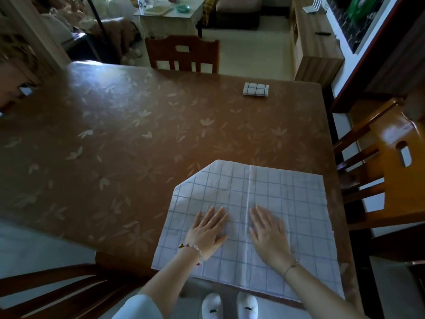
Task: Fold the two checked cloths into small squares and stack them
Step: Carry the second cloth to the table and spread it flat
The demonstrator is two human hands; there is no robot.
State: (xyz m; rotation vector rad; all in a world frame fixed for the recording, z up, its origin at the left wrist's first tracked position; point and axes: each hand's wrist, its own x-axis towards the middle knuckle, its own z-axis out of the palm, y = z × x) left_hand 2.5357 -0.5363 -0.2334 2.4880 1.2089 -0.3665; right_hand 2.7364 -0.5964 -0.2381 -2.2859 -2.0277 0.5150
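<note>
Checked cotton, one down and one to go.

We had the first cloth (255, 89) already folded into a small square, sitting at the far right of the table (115, 134). The second cloth (287, 203) lay spread at the near edge, one corner turned in, with our left hand (208, 231) and right hand (269, 233) pressed flat, fingers open, either side of its centre crease. All the folding and stacking was left.

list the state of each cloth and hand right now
Large cloth: spread flat, far left corner turned in, near edge overhanging the table.
Small cloth: folded, lying at the far right.
Left hand: open, flat on the large cloth.
Right hand: open, flat on it.
</note>
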